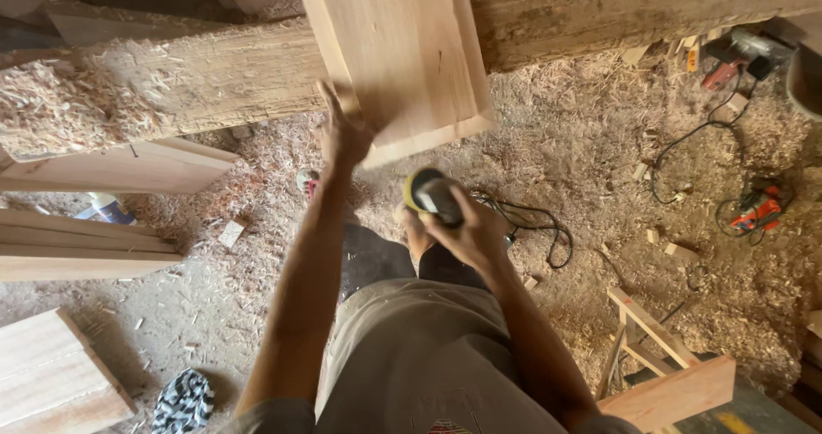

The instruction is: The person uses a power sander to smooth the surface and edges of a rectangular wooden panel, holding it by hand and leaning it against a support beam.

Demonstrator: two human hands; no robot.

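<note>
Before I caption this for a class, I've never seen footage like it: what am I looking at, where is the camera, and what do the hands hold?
The camera sits on a person's head and looks down past their arms and trousers. The left hand rests flat against the edge of a smooth pale wooden board, which leans over a rough beam. The right hand has its grip closed around a small power sander with a yellow pad and a black cord. The floor is covered in wood shavings, with other planks at left and two more power tools, red and orange, at right.
</note>
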